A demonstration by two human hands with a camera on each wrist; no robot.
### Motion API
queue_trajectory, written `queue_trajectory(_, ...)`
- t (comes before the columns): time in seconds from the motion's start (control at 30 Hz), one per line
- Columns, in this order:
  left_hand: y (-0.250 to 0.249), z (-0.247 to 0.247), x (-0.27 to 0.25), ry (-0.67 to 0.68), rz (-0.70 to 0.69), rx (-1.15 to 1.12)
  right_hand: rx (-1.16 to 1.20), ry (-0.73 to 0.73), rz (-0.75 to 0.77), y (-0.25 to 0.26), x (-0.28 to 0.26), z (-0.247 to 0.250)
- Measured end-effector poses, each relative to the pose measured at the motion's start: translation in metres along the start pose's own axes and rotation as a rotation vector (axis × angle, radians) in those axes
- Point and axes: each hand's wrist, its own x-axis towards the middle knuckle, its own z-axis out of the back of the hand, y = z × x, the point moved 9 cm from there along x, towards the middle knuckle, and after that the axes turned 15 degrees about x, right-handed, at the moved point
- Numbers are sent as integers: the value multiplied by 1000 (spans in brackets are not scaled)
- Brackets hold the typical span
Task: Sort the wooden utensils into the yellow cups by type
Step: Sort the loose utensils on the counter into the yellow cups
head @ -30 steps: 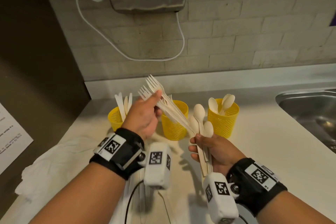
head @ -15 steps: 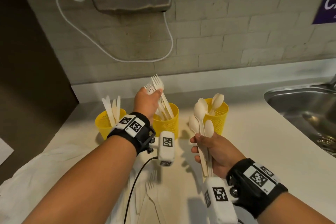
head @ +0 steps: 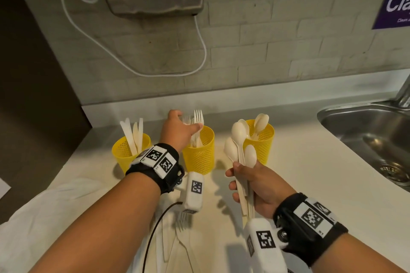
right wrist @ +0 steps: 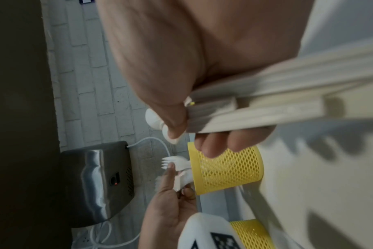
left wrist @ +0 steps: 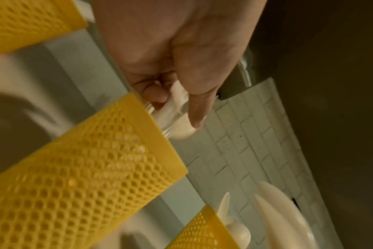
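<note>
Above the middle yellow cup (head: 198, 153), the forks (head: 197, 127) stand with handles already inside it, and the left hand (head: 177, 132) pinches them near the heads with curled fingers; if it lets go unevenly, a fork could tip over the rim or pull the light cup over. Just right of this cup, the right hand (head: 258, 184) is closed around the handles of the spoons (head: 240, 142), bowls upward in front of the right cup (head: 264, 139), so a loose hold could drop one onto the desk (head: 310, 173).

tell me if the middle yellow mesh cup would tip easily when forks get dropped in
Probably somewhat. The middle mesh cup is tall for its base and perforated, so likely light. The forks stick out well above its rim and lean, raising the weight. The left hand at the fork heads could steady it.
</note>
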Motion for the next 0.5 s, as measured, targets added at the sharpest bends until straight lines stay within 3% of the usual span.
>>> queue_trajectory(0.07, -3, 10, -6, -13, -27, 61, -29, 17, -9, -1, 0, -4)
queue_trajectory(0.17, -19, 38, -28, -198, -149, 310, -49, 46, -26, -4, 2, -11)
queue_trajectory(0.2, -22, 36, -37, -189, -178, 312, -29, 58, -42, -6, 2, -14)
queue_trajectory(0.23, -20, 26, -42, -105, -181, 256, 0, 75, -62, -8, 2, -16)
queue_trajectory(0.33, -9, -36, -69, 422, -98, -106, 87, 132, -113, -14, 3, -26)
queue_trajectory(0.37, -10, -49, -78, 531, -79, -245, 109, 150, -128, -15, 2, -29)
queue_trajectory(0.43, -11, -51, -85, 589, -47, -459, 152, 184, -173, -19, 0, -35)
queue_trajectory(0.5, -11, -47, -86, 590, -69, -513, 169, 206, -212, -21, -1, -37)
